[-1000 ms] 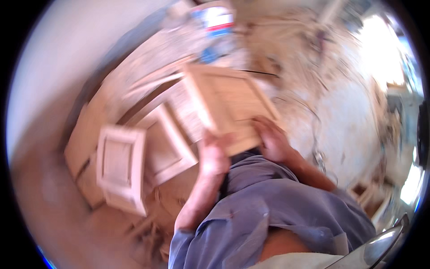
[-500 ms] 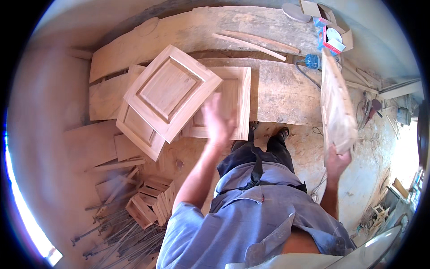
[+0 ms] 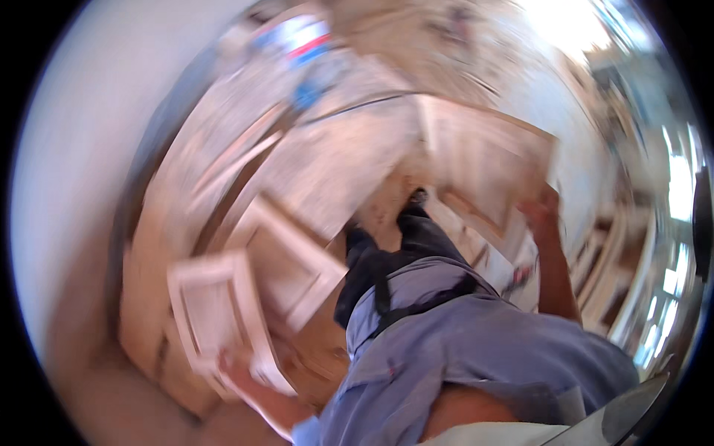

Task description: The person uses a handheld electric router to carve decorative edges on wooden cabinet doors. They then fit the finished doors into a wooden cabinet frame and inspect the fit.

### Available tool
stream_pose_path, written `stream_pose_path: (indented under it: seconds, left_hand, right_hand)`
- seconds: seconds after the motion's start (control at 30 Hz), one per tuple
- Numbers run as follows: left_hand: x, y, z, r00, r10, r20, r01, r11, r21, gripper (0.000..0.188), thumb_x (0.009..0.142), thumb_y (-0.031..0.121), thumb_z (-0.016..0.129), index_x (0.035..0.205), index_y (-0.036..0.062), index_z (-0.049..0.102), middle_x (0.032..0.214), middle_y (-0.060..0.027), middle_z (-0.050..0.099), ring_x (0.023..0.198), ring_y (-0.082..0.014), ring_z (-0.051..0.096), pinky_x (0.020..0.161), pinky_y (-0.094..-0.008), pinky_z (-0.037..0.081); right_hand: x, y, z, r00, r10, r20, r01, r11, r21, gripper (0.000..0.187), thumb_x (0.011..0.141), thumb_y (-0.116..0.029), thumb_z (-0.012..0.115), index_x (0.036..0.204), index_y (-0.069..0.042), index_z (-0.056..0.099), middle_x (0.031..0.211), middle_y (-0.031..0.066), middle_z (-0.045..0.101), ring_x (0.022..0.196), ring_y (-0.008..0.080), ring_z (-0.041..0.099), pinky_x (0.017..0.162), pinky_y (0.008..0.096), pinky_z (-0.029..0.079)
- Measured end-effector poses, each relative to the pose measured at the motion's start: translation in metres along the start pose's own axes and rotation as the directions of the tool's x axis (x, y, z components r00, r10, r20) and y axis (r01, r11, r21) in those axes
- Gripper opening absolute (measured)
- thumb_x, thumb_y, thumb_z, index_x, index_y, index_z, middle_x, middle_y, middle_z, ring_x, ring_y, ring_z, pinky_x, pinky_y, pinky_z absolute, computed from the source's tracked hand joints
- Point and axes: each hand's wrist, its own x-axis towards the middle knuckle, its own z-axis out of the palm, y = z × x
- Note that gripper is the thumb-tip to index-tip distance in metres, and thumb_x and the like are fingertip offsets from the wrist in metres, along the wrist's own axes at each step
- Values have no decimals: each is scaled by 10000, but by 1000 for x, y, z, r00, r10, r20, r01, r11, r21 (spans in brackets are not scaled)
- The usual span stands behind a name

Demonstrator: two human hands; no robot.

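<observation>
Everything is smeared by motion. My right hand (image 3: 541,208) grips the lower right edge of a wooden panel door (image 3: 487,145), held out over the floor beside the bench end. At the lower left, my left hand (image 3: 234,366) is at the near edge of a framed panel door (image 3: 210,301); its fingers are too blurred to show whether they grip it or only touch it. Next to that door, partly under it, lies another framed panel door (image 3: 279,260). Both lie on the plank workbench (image 3: 349,137).
Long wood strips (image 3: 238,167) lie along the bench. A blue object (image 3: 306,93) with a cord and a red, white and blue box (image 3: 301,37) are at its far end. Long pieces (image 3: 606,260) stand at the right, near bright openings. My legs are close to the bench.
My view has swung right, so the bench and its doors now appear further left and turned. The door in my right hand now shows its face. My left hand has moved to a door's near edge.
</observation>
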Motion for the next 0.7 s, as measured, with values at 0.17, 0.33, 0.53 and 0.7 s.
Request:
stream_pose_path:
  seconds: [0.17, 0.33, 0.53, 0.7]
  left_hand:
    - [-151, 164, 116, 913, 403, 56, -405, 885, 229, 483, 721, 149, 718, 1203, 120, 700, 1044, -230, 708, 946, -386, 699, 798, -482, 552]
    - [-327, 299, 245, 596, 656, 464, -764, 640, 77, 458, 725, 151, 711, 1180, 107, 693, 1032, -236, 704, 940, -395, 693, 797, -487, 547]
    - [-603, 421, 370, 75, 674, 735, -927, 319, -198, 428, 730, 154, 703, 1153, 92, 685, 1018, -243, 698, 932, -405, 686, 796, -494, 540]
    - [-845, 486, 443, -268, 571, 776, -921, 85, -381, 405, 733, 156, 696, 1130, 79, 678, 1006, -249, 693, 926, -414, 680, 795, -500, 535]
  right_hand:
    - [98, 96, -64, 992, 51, -111, -54, 998, -25, 257, 611, -94, 758, 845, 0, 710, 749, 37, 665, 701, 133, 600, 628, 325, 497]
    - [138, 207, -170, 933, 192, -304, -196, 980, 16, 206, 575, -66, 769, 715, -32, 621, 658, 38, 595, 663, 139, 589, 572, 348, 456]
    - [148, 389, -293, 778, 360, -515, -423, 906, -7, 167, 697, -101, 710, 827, -18, 646, 786, 208, 648, 801, 374, 667, 701, 458, 501]
    - [153, 478, -412, 568, 470, -676, -630, 776, 11, 228, 736, -100, 634, 930, -13, 717, 947, 231, 706, 927, 448, 682, 850, 506, 562]
